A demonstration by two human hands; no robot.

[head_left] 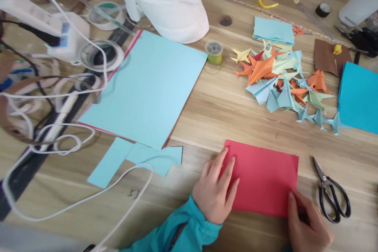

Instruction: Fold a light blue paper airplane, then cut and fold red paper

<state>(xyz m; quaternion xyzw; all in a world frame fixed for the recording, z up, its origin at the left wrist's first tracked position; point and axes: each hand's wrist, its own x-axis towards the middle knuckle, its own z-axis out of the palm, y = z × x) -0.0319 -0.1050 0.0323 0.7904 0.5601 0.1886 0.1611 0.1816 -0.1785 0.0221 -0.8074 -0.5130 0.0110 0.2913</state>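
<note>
A red sheet of paper (pixel 262 177) lies flat on the wooden table in front of me, perhaps folded or stacked. My left hand (pixel 217 187) rests on its left edge with the fingers stretched out and spread. At the lower right corner, my right hand (pixel 308 220) pinches the paper's edge between thumb and fingers; the fingertips are partly hidden. Black-handled scissors (pixel 330 191) lie just right of the paper, slightly apart, with the right hand close to their handles.
Folded paper pieces (pixel 265 71) are heaped beyond the red paper. Large light-blue sheets (pixel 150 86) and cut strips (pixel 110 163) lie at left. A thread spool (pixel 214 52) stands between. White cables (pixel 71 202) loop across the left side. Blue paper (pixel 358 96) lies at right.
</note>
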